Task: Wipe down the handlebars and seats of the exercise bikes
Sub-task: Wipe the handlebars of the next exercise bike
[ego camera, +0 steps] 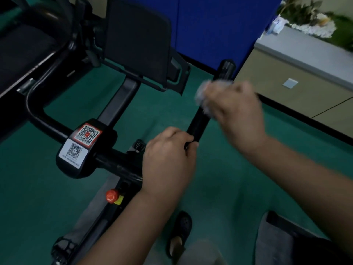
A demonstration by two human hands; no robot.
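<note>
The exercise bike's black handlebar [199, 121] runs from its centre clamp out to a right-hand grip that points away from me. My left hand [168, 161] grips the bar at the bend near the base of that grip. Farther up the same grip, my right hand [235, 108] holds a crumpled white wipe [202, 92] pressed around the bar; hand and wipe are motion-blurred. The bare tip of the grip [226, 68] shows above the wipe. The left side of the handlebar [34, 104] curves away, untouched. No seat is clearly in view.
A dark console screen [137, 41] stands behind the bar. QR stickers [80, 142] cover the centre clamp; a red knob [111, 196] sits on the frame below. Another machine [28, 44] is at far left, a blue partition [219, 25] and beige cabinet [305, 88] at right. My sandalled foot [180, 234] stands on green floor.
</note>
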